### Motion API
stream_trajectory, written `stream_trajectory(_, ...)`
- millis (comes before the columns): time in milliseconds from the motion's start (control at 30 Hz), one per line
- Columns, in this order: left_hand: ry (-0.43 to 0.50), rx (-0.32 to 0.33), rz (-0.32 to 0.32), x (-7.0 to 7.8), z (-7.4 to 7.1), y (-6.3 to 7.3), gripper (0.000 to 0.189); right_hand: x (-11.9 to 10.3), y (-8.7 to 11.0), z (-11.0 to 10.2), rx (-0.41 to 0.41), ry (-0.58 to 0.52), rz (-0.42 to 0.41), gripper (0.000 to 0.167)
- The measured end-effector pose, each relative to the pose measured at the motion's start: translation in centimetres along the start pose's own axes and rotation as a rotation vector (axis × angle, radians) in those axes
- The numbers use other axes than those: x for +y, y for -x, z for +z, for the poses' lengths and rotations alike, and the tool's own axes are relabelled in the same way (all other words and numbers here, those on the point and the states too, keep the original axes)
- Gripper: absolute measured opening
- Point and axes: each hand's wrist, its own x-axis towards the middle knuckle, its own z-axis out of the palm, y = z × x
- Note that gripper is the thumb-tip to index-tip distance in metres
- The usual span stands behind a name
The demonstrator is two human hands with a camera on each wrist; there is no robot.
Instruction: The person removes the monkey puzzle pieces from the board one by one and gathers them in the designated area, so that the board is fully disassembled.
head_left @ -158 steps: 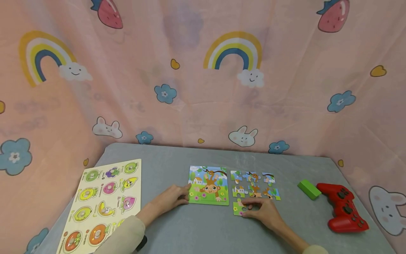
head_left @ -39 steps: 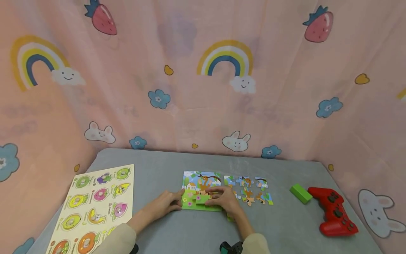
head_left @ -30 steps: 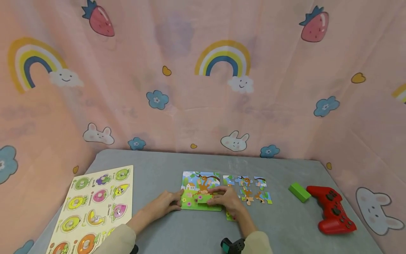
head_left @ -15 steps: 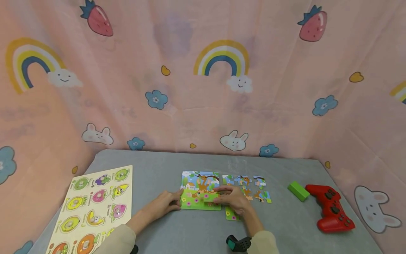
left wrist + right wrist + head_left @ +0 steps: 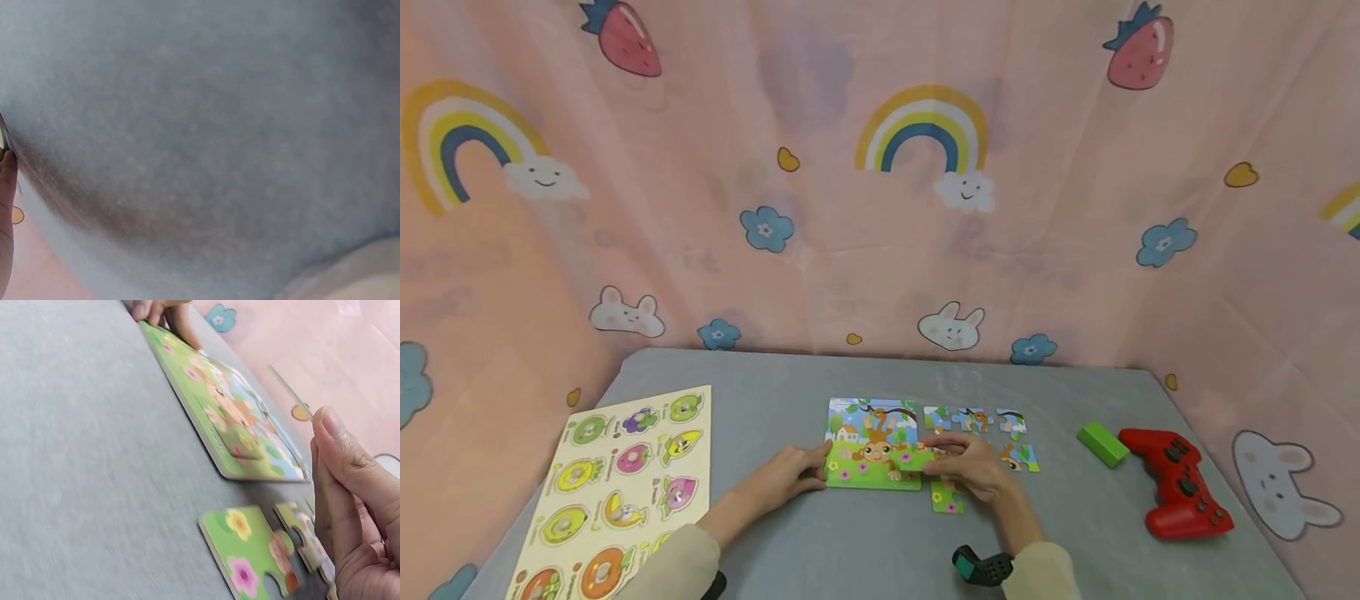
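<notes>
The puzzle board (image 5: 874,475), printed with a monkey, house and flowers, lies on the grey table. My left hand (image 5: 786,477) holds its left edge between thumb and fingers; in the left wrist view only a finger (image 5: 7,200) shows at the edge. My right hand (image 5: 976,467) pinches a green jigsaw piece (image 5: 913,459) with a pink flower. This piece, seen nearly edge-on in the right wrist view, is raised above the table and overlaps the board's right side in the head view. Below that hand lies a flowered jigsaw piece (image 5: 240,550), with other pieces partly hidden.
Several loose jigsaw pieces (image 5: 973,419) lie right of the board. A pale fruit-picture board (image 5: 647,467) lies at the left. To the right are a green block (image 5: 1103,444) and a red game controller (image 5: 1180,487). A patterned cloth (image 5: 865,250) hangs behind the table.
Earlier the right hand was at the loose pieces, then over the board with a green piece. It has since drifted right with that piece. The left hand keeps to the board's edge.
</notes>
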Motion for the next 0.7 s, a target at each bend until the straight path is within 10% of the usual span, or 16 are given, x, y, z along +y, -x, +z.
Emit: stream_trajectory(700,-0.015,0.0,-0.005,0.3,-0.1,0.1,0.021,1.2,3.2,-4.5,-0.073,-0.098,0.027,0.032)
